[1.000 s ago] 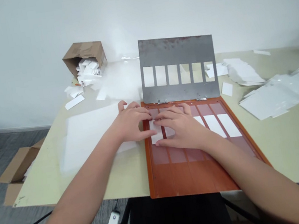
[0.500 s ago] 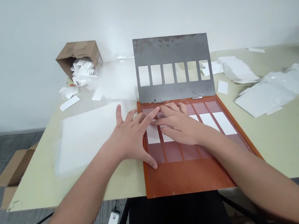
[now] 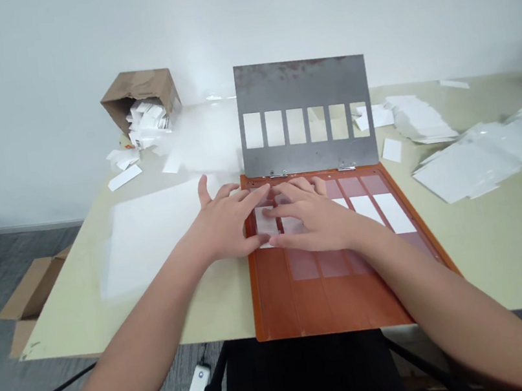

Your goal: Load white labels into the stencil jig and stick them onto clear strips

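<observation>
I have both hands at the first column: the left hand (image 3: 229,226) and the right hand (image 3: 318,216) each show thumb and forefinger apart, fingertips around the leftmost white card (image 3: 262,225) on the orange hinged board (image 3: 278,310). I cannot tell whether film is caught under either thumb. Half a second ago my left thumb stretched down over the translucent strip below that card; now it is drawn up to the card's lower edge, near my right thumb. That strip no longer shows there, only bare orange, and the card looks hazier. Translucent film pieces (image 3: 303,264) remain below the neighbouring columns. The grey metal plate (image 3: 300,78) stands raised behind, unchanged. Farther out, a white sheet (image 3: 150,238) lies to the left, a cardboard box (image 3: 136,83) behind it, and glossy white packets (image 3: 476,157) to the right
</observation>
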Available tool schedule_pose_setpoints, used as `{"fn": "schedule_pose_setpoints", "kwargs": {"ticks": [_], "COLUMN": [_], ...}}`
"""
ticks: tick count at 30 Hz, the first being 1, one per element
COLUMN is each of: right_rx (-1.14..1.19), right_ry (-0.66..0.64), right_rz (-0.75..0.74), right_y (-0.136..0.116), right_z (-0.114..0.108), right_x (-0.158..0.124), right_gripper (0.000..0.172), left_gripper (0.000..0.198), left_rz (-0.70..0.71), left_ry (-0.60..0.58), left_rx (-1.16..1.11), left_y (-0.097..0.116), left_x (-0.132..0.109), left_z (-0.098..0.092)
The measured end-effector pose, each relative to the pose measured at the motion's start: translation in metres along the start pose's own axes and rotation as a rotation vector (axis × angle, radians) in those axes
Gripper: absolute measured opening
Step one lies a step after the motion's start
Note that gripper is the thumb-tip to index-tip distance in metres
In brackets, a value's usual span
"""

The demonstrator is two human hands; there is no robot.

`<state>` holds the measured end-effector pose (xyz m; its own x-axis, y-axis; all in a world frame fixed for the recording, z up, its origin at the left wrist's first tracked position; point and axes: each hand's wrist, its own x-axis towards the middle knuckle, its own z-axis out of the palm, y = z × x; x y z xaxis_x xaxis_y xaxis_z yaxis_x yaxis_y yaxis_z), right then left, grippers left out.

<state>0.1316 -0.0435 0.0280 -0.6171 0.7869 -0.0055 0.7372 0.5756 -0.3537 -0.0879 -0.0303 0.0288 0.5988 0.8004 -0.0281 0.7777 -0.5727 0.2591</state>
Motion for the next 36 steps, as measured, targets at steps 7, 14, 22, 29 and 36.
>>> {"fn": "schedule_pose_setpoints", "kwargs": {"ticks": [7,14,22,29,36], "right_rx": [-0.038,-0.085,-0.051,-0.057,-0.084], "right_ry": [0.029,0.032,0.076,0.158,0.192], "right_rz": [0.004,-0.011,-0.002,-0.009,-0.038], "right_y": [0.003,0.004,0.008,0.013,0.018], "right_z": [0.006,0.006,0.011,0.021,0.025], "right_x": [0.003,0.004,0.007,0.01,0.011], "right_gripper": [0.034,0.025,0.018,0.019,0.021], "left_gripper": [0.077,0.077,0.098,0.095,0.091], "left_rz": [0.035,0.078,0.052,0.032,0.02], "left_ry": [0.034,0.05,0.007,-0.019,-0.031], "left_rx": [-0.001,0.002,-0.032,-0.048,-0.064], "left_y": [-0.003,-0.004,-0.005,-0.003,-0.004], "left_x": [0.002,0.0,0.002,0.002,0.002], "left_z": [0.003,0.001,0.001,0.0,0.001]}}
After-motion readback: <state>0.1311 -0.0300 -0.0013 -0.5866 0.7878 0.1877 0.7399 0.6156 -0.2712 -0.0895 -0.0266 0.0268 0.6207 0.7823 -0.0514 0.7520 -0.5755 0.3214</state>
